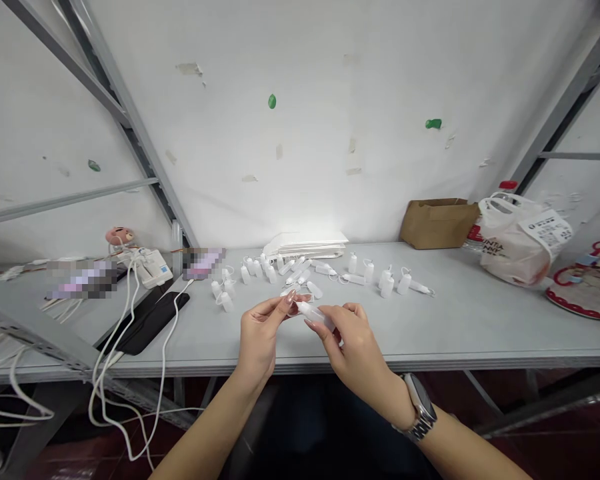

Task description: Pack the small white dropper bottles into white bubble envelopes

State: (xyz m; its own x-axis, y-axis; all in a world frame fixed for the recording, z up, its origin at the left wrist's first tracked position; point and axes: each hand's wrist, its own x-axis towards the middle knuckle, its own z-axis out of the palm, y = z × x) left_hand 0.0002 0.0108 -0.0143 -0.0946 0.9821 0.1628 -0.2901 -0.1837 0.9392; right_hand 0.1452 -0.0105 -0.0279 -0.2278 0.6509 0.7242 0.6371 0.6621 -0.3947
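A small translucent white squeeze bottle [310, 312] lies tilted between my hands above the front of the grey shelf. My right hand [350, 337] is closed around its body, thumb below and fingers on top. The fingers of my left hand [264, 327] pinch at its narrow nozzle end, where the small cap is mostly covered by the thumb and fingertips. Just beyond my hands, several similar bottles lie on their sides, among them one bottle [315, 289]. Others stand upright to the left, such as this bottle [227, 302], and to the right, such as this bottle [387, 287].
A stack of white sheets or bags [307, 245] lies against the wall. At the right are a brown paper box [437, 225] and a white plastic bag [515, 247]. On the left, white cables [130, 293], a black pouch [153, 323] and a power strip [153, 267] crowd the shelf.
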